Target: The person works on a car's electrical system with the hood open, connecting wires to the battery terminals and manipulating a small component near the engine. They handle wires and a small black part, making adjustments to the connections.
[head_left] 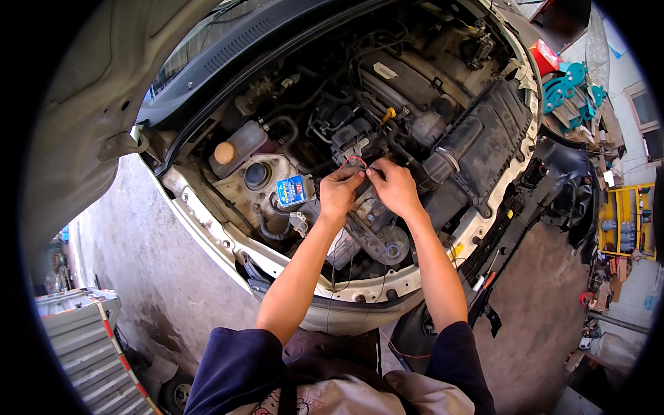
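- Nearest the camera, two dark blue sleeves [235,370] lie on the near side of the blue-fronted box [293,190]; the bare forearms reach over the pale front rim [221,242] of the engine bay, probably because that is the direct way to the work.
- The left hand [339,194], just right of the box, has thumb and forefinger pinched on a thin red wire [355,159], likely because so slight a thing needs fingertips rather than a fist.
- The right hand [395,185], farther right of the box, has thumb and forefinger drawn together, almost meeting the left fingertips. What lies between them is covered, so I cannot tell what it grips; meeting like this would suit small two-handed work.
- The red wire loops up on the box's right, slightly beyond it; the bend is probably slack, with its length gathered between the hands.
- The box's bright face points upward, perhaps to be readable from above. A round black cap [257,176] sits just to its left, and a reservoir [243,146] with a tan cap lies beyond that.
- Well right of the box is a ribbed black housing [487,135]; beyond the box, to the right, stands a yellow loop handle [389,115], its colour presumably making it easy to find.
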Tool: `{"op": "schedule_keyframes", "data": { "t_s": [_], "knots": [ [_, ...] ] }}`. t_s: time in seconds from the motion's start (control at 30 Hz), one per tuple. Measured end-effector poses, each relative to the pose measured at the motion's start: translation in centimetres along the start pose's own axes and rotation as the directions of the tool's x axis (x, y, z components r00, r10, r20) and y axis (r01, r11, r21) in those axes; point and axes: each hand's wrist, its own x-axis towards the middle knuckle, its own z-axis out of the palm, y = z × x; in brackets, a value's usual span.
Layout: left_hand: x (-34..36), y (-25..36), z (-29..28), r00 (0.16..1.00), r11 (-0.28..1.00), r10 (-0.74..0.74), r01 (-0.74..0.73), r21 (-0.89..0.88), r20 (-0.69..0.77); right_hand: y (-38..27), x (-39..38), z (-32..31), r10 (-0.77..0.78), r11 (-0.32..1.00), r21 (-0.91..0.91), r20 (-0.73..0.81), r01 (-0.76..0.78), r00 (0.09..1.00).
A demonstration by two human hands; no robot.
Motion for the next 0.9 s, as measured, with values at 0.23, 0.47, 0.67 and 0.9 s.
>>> {"op": "schedule_keyframes", "data": {
  "t_s": [0.23, 0.47, 0.67, 0.9],
  "knots": [
    [0.7, -0.8, 0.0, 0.995, 0.983, 0.097, -0.090, 0.158, -0.034, 0.7, -0.6, 0.8, 0.078, 0.995, 0.074, -0.062, -0.073, 0.995],
    [1.4, -2.1, -0.7, 0.941, 0.843, 0.333, -0.269, 0.465, -0.059, -0.6, -1.2, 0.7, -0.026, 0.988, -0.153, -0.145, 0.004, 0.989],
    [1.2, -2.5, 0.0, 0.904, 0.805, 0.404, -0.277, 0.525, -0.142, -0.4, -1.1, 0.7, -0.144, 0.950, -0.296, -0.134, 0.099, 0.980],
    [0.3, -2.2, 1.2, 0.870, 0.791, 0.448, -0.280, 0.543, -0.204, 0.1, 0.2, 0.7, -0.254, 0.902, -0.396, -0.171, 0.170, 0.952]
  ]
}}
